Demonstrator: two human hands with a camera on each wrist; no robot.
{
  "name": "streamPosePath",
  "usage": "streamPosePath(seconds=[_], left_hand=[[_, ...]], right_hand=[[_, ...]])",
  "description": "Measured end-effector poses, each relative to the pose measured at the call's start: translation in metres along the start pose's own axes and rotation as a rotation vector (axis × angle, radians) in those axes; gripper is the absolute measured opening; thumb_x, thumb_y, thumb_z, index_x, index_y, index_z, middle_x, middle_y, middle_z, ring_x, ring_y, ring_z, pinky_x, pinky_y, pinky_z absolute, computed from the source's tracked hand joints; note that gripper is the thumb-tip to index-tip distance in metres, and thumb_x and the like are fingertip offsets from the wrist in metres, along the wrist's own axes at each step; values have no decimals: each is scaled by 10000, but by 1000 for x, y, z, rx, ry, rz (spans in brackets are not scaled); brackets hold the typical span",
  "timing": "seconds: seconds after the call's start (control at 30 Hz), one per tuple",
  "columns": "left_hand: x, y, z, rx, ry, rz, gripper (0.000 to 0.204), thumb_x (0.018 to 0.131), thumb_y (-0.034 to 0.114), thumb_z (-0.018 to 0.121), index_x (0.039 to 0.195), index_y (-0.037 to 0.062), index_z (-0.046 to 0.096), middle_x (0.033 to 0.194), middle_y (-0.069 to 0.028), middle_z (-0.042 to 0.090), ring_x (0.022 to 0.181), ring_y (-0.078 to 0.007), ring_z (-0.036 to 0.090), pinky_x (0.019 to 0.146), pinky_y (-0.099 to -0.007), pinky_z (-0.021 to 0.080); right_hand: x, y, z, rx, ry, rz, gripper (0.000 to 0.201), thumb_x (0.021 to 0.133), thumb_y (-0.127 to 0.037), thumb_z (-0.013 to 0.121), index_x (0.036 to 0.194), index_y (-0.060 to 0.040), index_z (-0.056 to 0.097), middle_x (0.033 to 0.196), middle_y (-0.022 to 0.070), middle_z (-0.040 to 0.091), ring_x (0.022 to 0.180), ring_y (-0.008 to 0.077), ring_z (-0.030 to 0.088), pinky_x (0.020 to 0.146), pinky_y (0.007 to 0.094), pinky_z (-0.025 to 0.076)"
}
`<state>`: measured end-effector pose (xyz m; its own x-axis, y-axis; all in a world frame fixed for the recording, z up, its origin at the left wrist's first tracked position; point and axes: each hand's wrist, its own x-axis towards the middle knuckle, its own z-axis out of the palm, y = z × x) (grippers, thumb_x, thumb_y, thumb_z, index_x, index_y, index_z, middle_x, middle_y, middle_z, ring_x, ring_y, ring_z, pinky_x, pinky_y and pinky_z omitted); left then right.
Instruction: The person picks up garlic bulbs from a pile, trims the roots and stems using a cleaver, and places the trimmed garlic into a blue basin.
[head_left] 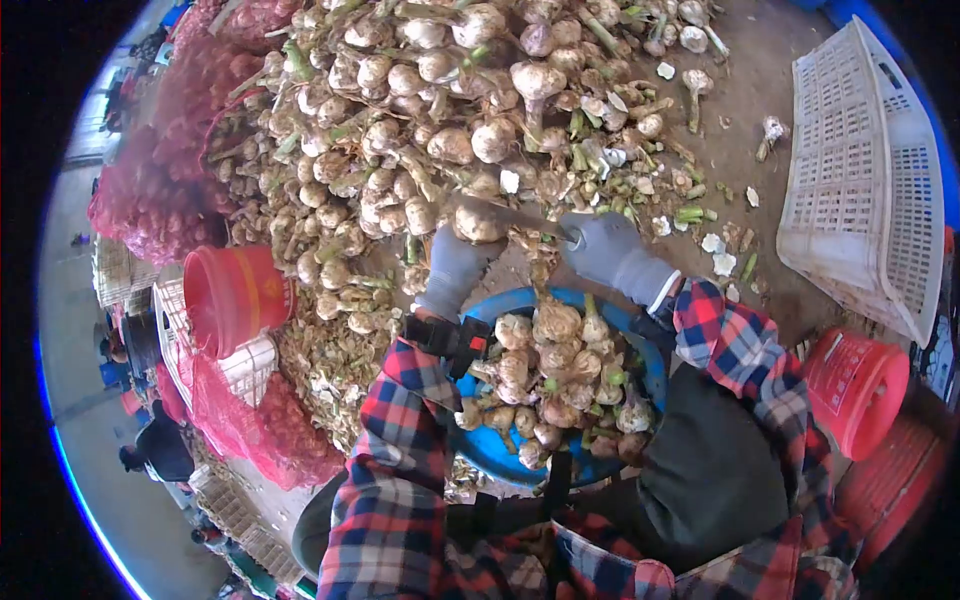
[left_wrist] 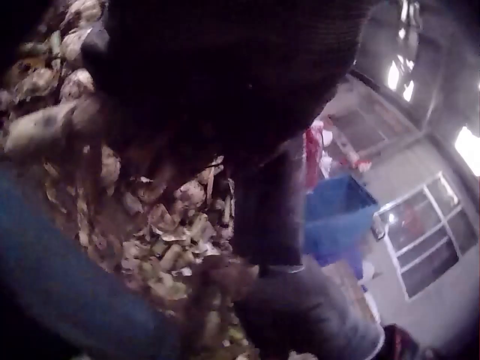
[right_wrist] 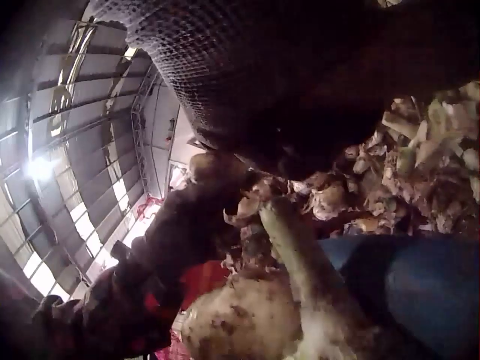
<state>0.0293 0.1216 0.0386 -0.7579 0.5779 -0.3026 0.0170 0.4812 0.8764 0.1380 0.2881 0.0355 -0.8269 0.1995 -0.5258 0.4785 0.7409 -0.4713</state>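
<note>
In the head view my left hand (head_left: pixel 455 268), in a grey glove, grips a garlic bulb (head_left: pixel 478 226) at the edge of the heap. My right hand (head_left: pixel 612 258), gloved too, holds a knife (head_left: pixel 522 217) whose blade reaches left across to that bulb. Below both hands a blue basin (head_left: pixel 656 365) sits before my lap, filled with garlic bulbs (head_left: pixel 557 350) that carry stems. A thick garlic stem (right_wrist: pixel 292 240) looms close in the right wrist view. Dark glove and sleeve cover much of both wrist views, hiding the fingertips there.
A large heap of garlic (head_left: pixel 400 130) spreads ahead, with cut stem bits (head_left: pixel 690 215) to its right. A white crate (head_left: pixel 840 170) stands at right above a red bucket (head_left: pixel 850 385). Another red bucket (head_left: pixel 225 300) and pink mesh sacks (head_left: pixel 160 190) are at left.
</note>
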Motion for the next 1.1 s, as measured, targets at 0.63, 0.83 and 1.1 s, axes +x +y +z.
streamPosePath(seconds=[0.63,0.83,1.1], left_hand=[[-42,29,11,-175,142,234,332,583,83,677,877,-5,549,824,-68,601,714,-148,585,663,-262,460],[-24,20,41,-69,-109,253,602,642,111,679,1144,-5,368,1025,-83,499,908,-154,510,781,-266,417],[-12,21,55,238,-207,100,480,608,161,682,1030,47,483,914,-74,575,845,-175,551,730,-287,435]], right_hand=[[12,58,-15,-97,-20,169,347,740,-296,451,1051,-164,529,903,136,583,870,279,552,771,350,436],[4,23,0,1154,74,-10,422,664,-385,629,873,-19,598,784,79,595,706,132,533,680,261,425],[-3,1,-28,996,0,-106,294,676,-337,634,863,-111,610,761,33,604,664,123,551,643,251,437]])
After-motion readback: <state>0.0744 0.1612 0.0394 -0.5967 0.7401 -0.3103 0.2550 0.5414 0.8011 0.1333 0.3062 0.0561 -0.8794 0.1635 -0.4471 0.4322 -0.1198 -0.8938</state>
